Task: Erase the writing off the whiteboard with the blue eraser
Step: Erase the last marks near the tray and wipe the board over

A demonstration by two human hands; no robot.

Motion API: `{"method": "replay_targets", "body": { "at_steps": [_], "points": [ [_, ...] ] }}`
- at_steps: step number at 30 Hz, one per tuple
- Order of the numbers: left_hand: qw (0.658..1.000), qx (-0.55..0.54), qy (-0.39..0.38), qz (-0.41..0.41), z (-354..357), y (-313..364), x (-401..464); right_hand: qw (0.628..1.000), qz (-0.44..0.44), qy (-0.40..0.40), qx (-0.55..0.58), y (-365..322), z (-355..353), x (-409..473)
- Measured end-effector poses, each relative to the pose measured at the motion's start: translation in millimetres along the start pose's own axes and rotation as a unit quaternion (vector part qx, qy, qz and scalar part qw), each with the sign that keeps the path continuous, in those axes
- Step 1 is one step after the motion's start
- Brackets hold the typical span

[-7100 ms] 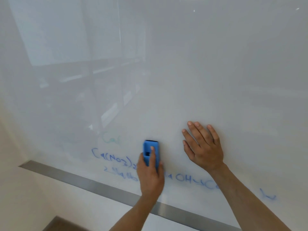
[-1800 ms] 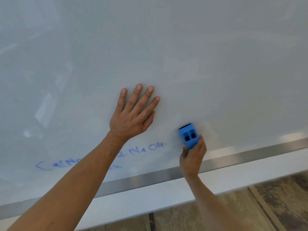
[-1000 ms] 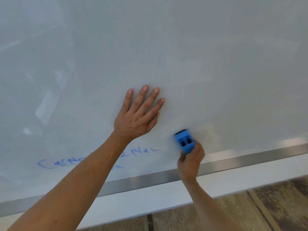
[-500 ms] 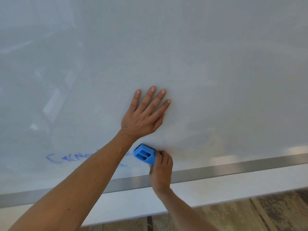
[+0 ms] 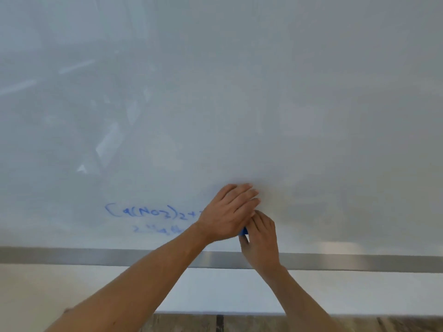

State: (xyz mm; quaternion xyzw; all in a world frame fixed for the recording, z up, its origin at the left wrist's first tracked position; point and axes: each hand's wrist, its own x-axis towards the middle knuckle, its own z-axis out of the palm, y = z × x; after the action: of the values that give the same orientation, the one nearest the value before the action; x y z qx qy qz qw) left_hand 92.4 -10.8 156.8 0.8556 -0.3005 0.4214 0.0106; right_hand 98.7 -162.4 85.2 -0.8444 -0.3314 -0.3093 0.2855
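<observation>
Change: my right hand (image 5: 260, 238), gripping the blue eraser (image 5: 244, 231), has slid left under my flat, open left hand (image 5: 230, 212).
Meaning: right-side writing gone; left formula (image 5: 146, 212) remains.

Soft daylight, glare on whiteboard (image 5: 263, 92)

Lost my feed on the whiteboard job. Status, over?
Right hand grips blue eraser, mostly hidden. Left hand flat on whiteboard, covering it. Blue writing remains at left.

Left hand (image 5: 227, 212) flat on the whiteboard (image 5: 239, 92) hides most of the blue eraser (image 5: 244, 231), apparently in the right hand's (image 5: 261, 238) grip.
</observation>
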Motion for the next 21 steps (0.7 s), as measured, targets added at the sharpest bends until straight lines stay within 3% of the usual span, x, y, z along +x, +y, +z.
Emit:
{"method": "replay_targets", "body": {
  "at_steps": [3, 7, 11, 16, 18, 21],
  "points": [
    [0.991, -0.084, -0.092, -0.056, -5.3, 12.5, -38.4, 0.999, -0.043, -0.009, 0.004, 7.0, -5.3, -1.6],
    [0.982, -0.085, -0.128, -0.109, -12.3, 15.1, -68.7, 0.997, -0.071, -0.031, 0.004, 8.2, -9.4, 2.9],
    [0.985, -0.013, -0.115, -0.13, -19.5, 8.4, -78.5, 0.992, -0.119, -0.036, 0.021, -5.1, -7.7, 21.4],
    [0.973, 0.053, -0.039, -0.22, -27.1, 10.5, -89.9, 0.981, -0.182, -0.065, 0.033, -26.1, -11.1, 45.8],
    [0.948, 0.056, 0.013, -0.314, -30.4, 12.4, -100.0, 0.976, -0.208, -0.055, 0.038, -35.4, -19.3, 60.0],
    [0.854, 0.01, 0.115, -0.507, -41.6, 10.0, -114.6, 0.973, -0.219, 0.067, 0.013, -48.1, -36.9, 92.6]
  ]
}}
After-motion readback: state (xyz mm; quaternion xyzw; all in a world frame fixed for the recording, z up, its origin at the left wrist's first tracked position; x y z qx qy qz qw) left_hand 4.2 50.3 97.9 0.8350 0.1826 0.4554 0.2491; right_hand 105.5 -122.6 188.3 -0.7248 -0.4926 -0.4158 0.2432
